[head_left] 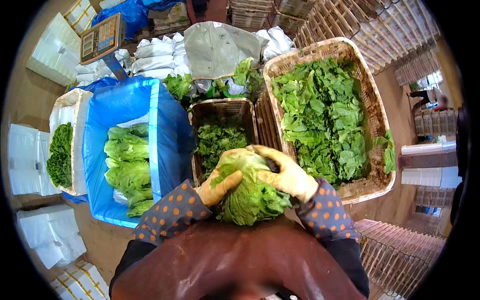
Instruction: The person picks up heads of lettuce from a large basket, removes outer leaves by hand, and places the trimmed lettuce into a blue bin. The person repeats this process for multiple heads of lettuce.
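Note:
A head of leafy green lettuce (247,195) is held close against a brown apron, between my two gloved hands. My left hand (221,183), in a cream glove, grips its left side with the thumb across the leaves. From the right, my right hand (288,174) presses on the upper part of the same head. Beyond them stands a small plastic crate (193,150) with loose leaves (221,140) inside. A large dirty crate (382,112) at the right holds many green leaves (322,116). In a box lined with blue plastic (97,191), at the left, several lettuce heads (129,165) lie stacked.
A digital scale display (99,39) rises behind the blue-lined box. White bags (153,56) and a grey sack (223,48) lie at the back. White foam boxes (28,161) stand at the left, crates (401,255) at the lower right. A person (431,95) is far off at right.

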Available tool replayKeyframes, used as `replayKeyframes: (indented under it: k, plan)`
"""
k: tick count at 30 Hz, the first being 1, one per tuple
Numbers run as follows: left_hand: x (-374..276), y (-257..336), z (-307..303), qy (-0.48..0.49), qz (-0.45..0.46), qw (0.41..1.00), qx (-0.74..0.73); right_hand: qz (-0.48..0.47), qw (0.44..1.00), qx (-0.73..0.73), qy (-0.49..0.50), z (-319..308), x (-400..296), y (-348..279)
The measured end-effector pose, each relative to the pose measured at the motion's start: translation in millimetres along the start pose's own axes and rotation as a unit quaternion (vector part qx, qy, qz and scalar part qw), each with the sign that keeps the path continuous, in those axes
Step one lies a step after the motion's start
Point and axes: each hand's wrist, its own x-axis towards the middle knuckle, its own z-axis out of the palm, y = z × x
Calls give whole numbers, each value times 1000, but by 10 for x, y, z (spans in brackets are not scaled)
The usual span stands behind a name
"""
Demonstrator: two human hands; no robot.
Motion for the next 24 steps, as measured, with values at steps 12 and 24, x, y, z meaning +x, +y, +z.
replayKeyframes:
  k: [12,24]
  plan:
    - [36,151,88,86,27,853,514,172,959,223,33,131,-86,620]
    - [287,564,-46,-62,-124,774,618,163,971,169,46,188,-89,509]
